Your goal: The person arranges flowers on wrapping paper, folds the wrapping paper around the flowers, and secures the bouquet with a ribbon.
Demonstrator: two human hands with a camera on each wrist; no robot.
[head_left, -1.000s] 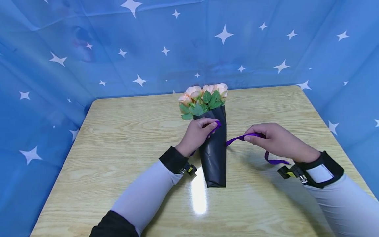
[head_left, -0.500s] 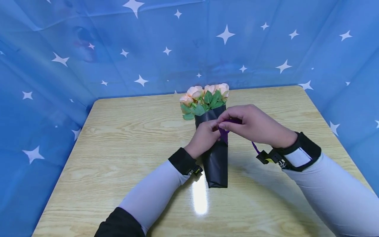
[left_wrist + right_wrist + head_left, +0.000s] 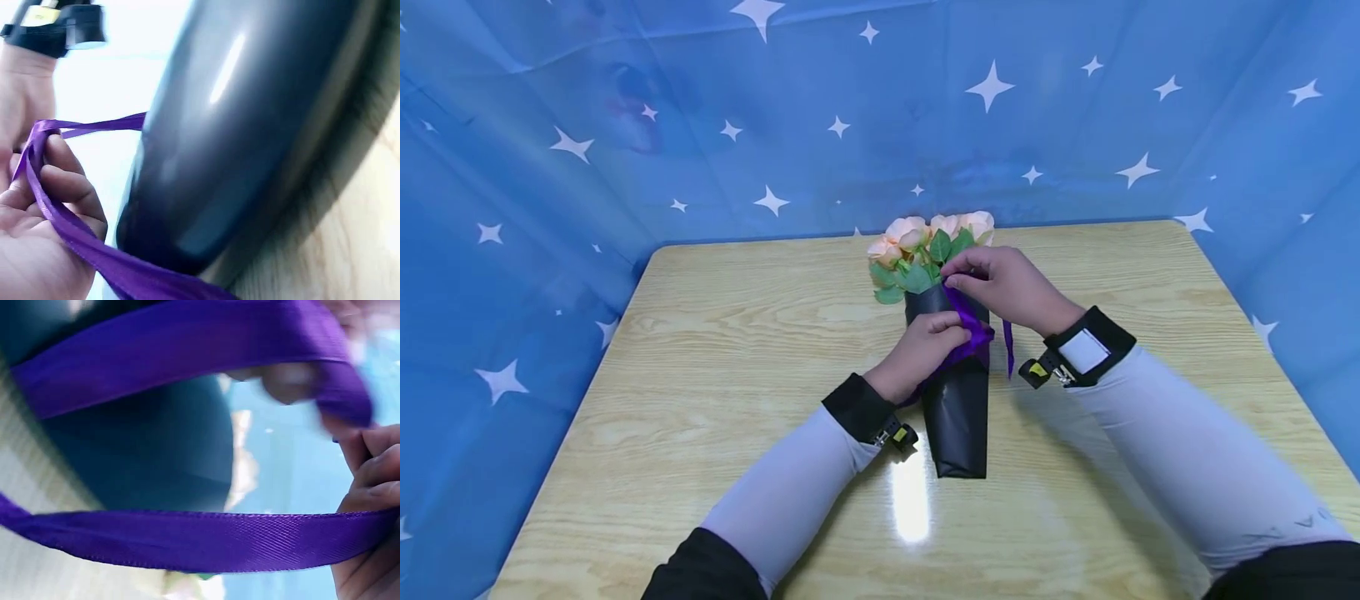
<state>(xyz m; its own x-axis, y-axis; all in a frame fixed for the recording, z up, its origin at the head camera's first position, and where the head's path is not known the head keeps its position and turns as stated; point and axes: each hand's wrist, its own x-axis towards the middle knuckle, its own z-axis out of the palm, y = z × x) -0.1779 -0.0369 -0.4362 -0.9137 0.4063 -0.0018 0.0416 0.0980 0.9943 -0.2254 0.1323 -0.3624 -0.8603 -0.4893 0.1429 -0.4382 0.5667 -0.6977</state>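
Note:
A bouquet of pale peach roses point(image 3: 907, 232) with green leaves lies on the table in a black wrapper point(image 3: 957, 425). Purple ribbon point(image 3: 972, 340) crosses the wrapper's upper half. My left hand point(image 3: 922, 354) rests over the wrapper's left side and pinches the ribbon; in the left wrist view the ribbon point(image 3: 94, 250) runs across its curled fingers. Higher up, just below the blooms, my right hand point(image 3: 1009, 287) pinches another stretch of ribbon between thumb and fingers. One loose tail hangs beneath that hand. The ribbon's crossing is partly hidden by the left fingers.
The wooden table point(image 3: 760, 333) reaches back to a blue curtain point(image 3: 880, 108) with white stars. Each wrist wears a black strap with a small camera point(image 3: 898, 435). A bright light reflection shows on the tabletop left of the wrapper's lower end.
My right hand has come in from the right side, over the wrapper and up toward the blooms, drawing ribbon with it. The left hand stays over the wrapper, holding ribbon.

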